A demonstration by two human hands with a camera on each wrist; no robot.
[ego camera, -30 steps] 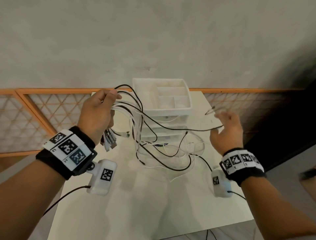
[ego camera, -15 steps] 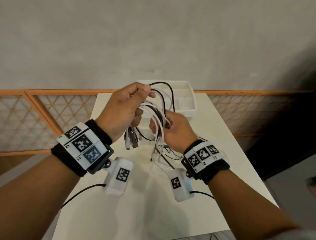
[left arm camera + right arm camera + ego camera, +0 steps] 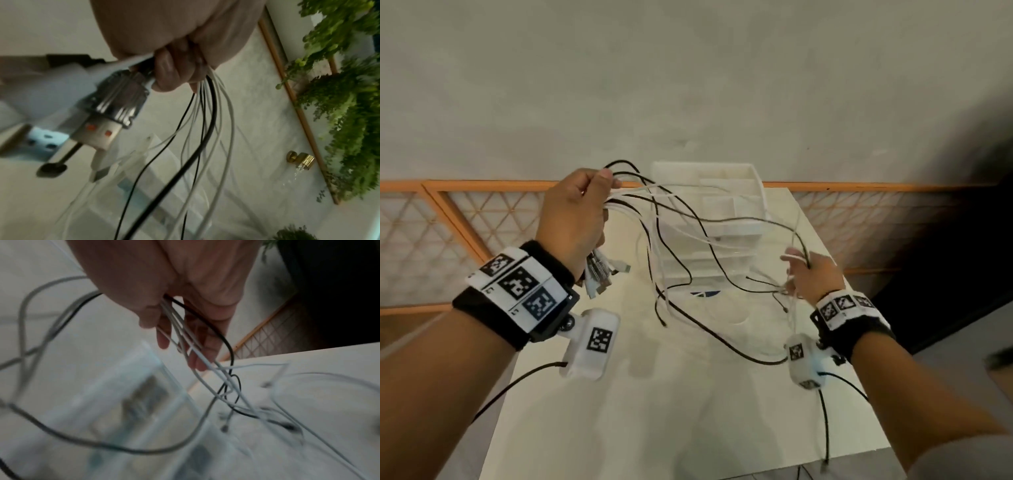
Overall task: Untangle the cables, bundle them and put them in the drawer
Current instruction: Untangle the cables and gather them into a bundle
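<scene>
Several black and white cables (image 3: 688,233) stretch between my two hands above the white table (image 3: 654,411). My left hand (image 3: 575,219) grips one end of the bunch, raised at the left, with the USB plugs (image 3: 599,274) hanging below the fist; the left wrist view shows the plugs (image 3: 119,100) and the strands (image 3: 207,129) leaving the curled fingers. My right hand (image 3: 808,274), lower at the right, holds the strands (image 3: 185,331) running between thumb and fingers. Loose ends hang onto the table. The clear drawer unit (image 3: 722,219) stands behind the cables.
The drawer unit carries a white divided tray (image 3: 753,178) on top. An orange-framed lattice rail (image 3: 448,219) runs behind the table against the grey wall. The table's right edge (image 3: 859,370) lies under my right wrist. Green plants (image 3: 349,113) show in the left wrist view.
My hands were together at the bunch half a second ago. The right hand has slid out to the right and down along the strands, and the left has moved left, spreading the cables.
</scene>
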